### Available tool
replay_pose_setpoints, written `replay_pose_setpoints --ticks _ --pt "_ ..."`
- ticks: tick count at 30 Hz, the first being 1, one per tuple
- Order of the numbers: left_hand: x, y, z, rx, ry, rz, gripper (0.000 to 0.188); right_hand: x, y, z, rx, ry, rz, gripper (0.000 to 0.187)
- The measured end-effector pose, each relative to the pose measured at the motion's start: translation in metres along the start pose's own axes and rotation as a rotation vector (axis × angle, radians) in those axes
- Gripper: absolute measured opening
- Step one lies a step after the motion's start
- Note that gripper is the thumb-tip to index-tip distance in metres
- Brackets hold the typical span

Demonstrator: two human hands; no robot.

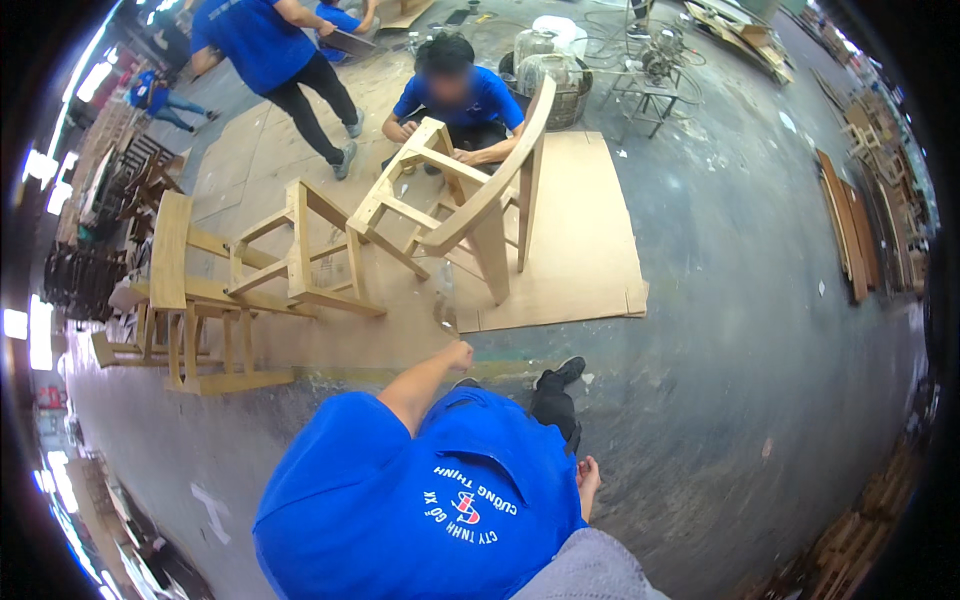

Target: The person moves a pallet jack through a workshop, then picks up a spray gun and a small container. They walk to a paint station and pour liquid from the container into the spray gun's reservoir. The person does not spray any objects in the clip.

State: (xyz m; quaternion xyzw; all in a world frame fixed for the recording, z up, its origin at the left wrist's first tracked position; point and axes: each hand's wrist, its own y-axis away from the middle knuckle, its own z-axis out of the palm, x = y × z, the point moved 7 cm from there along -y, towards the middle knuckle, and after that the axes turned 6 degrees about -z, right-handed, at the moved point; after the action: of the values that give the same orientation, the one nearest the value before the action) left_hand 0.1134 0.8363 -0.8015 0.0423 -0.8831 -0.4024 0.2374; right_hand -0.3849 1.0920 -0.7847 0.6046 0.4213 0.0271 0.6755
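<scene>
My left hand (458,355) is in front of my body, its fingers curled into a fist. Whether anything is inside it is hidden. Low beside my right hip hangs my right hand (588,477), partly covered by my body, with loosely bent fingers that look apart. Ahead of the left hand, on cardboard (585,285), stands a pale wooden chair (490,215) with a curved back rail. A co-worker in a blue shirt (490,100) crouches behind it, both hands at its frame. To its left, another unfinished chair frame (300,245) rests tipped over.
More wooden frames (230,380) lie at the left. Another person (265,50) stands at the upper left. A large basket with pale sacks (550,75) and a machine on a stand (655,65) are at the back. Brown boards (845,225) lie on the right floor.
</scene>
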Motion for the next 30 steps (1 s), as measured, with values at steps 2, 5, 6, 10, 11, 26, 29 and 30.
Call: replay_pose_setpoints --ticks 2,5,6,10,11,26,29,30 --pt "0.016 -0.008 0.008 0.015 -0.006 -0.088 0.012 -0.070 -0.027 0.040 -0.131 -0.040 -0.060 0.031" --pt "0.052 -0.014 0.020 -0.056 0.262 -0.292 0.013 -0.191 -0.045 0.133 -0.552 0.140 -0.128 0.029" --pt "0.073 -0.021 0.017 0.011 0.342 -0.298 0.013 -0.230 -0.047 0.162 -0.669 0.264 -0.173 0.028" --pt "0.152 -0.039 0.000 0.252 0.516 -0.314 0.016 -0.340 -0.063 0.233 -0.835 0.390 -0.315 0.025" --pt "0.169 -0.047 -0.003 0.277 0.522 -0.319 0.017 -0.357 -0.074 0.238 -0.797 0.334 -0.349 0.022" --pt "0.286 -0.209 0.000 -0.254 0.187 -0.376 0.006 -0.450 -0.250 0.222 -0.482 0.207 -0.051 0.024" --pt "0.340 -0.297 -0.017 -0.332 0.129 -0.349 0.005 -0.517 -0.294 0.206 -0.257 0.207 -0.095 0.025" --pt "0.371 -0.338 -0.030 -0.345 0.111 -0.333 0.008 -0.534 -0.308 0.194 -0.177 0.212 -0.073 0.024"
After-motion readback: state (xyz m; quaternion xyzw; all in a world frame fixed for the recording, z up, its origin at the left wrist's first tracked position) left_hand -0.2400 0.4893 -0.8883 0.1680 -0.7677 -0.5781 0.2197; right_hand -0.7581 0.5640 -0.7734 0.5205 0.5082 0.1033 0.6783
